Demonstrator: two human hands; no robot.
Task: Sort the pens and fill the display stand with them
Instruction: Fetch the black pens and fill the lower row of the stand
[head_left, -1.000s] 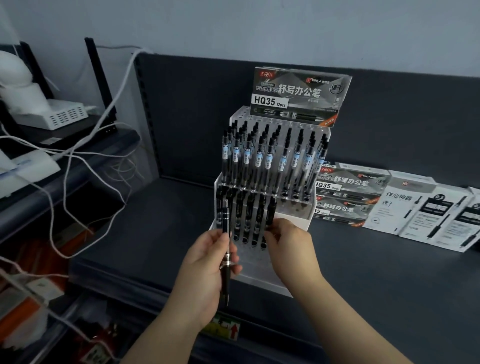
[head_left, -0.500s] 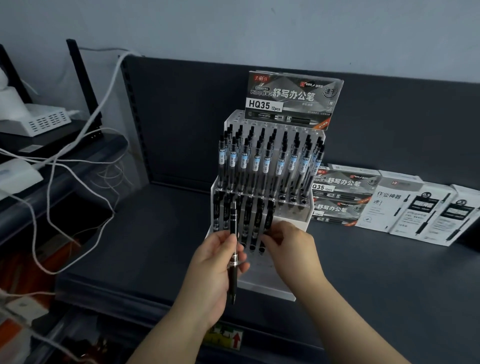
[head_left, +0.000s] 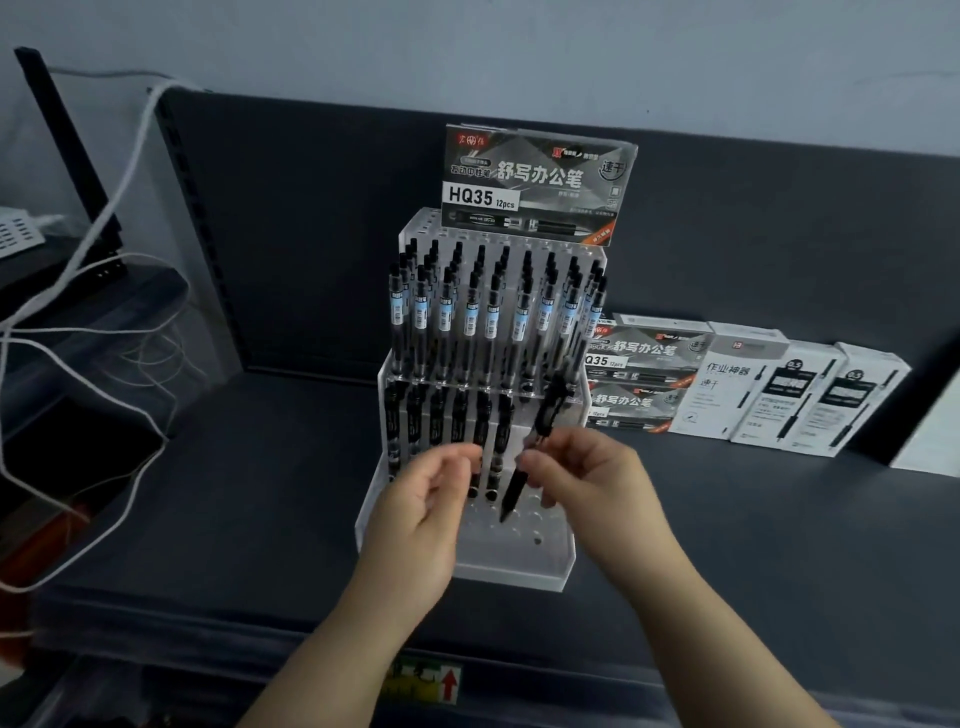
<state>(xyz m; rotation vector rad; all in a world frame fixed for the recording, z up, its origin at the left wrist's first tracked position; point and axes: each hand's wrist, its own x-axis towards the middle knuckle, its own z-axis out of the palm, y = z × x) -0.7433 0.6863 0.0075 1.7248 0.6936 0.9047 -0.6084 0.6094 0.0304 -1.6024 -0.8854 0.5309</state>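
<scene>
A clear acrylic display stand (head_left: 545, 566) stands on the dark shelf. Its upper tier holds several black pens with blue labels (head_left: 470, 322); the lower tier holds several black pens (head_left: 457, 415) on its left side. My right hand (head_left: 587, 478) pinches a black pen (head_left: 535, 441), tilted with its tip down over the open holes at the lower tier's right. My left hand (head_left: 421, 514) hovers just left of it in front of the stand, fingers loosely curled, holding nothing.
A grey HQ35 pen box (head_left: 537, 182) sits on top of the stand. More grey boxes (head_left: 644, 379) and white pen boxes (head_left: 789, 395) line the back right. White cables (head_left: 104, 322) hang at the left.
The black pen has passed from my left hand to my right hand and moved right, over the lower tier's holes. My left hand has let go.
</scene>
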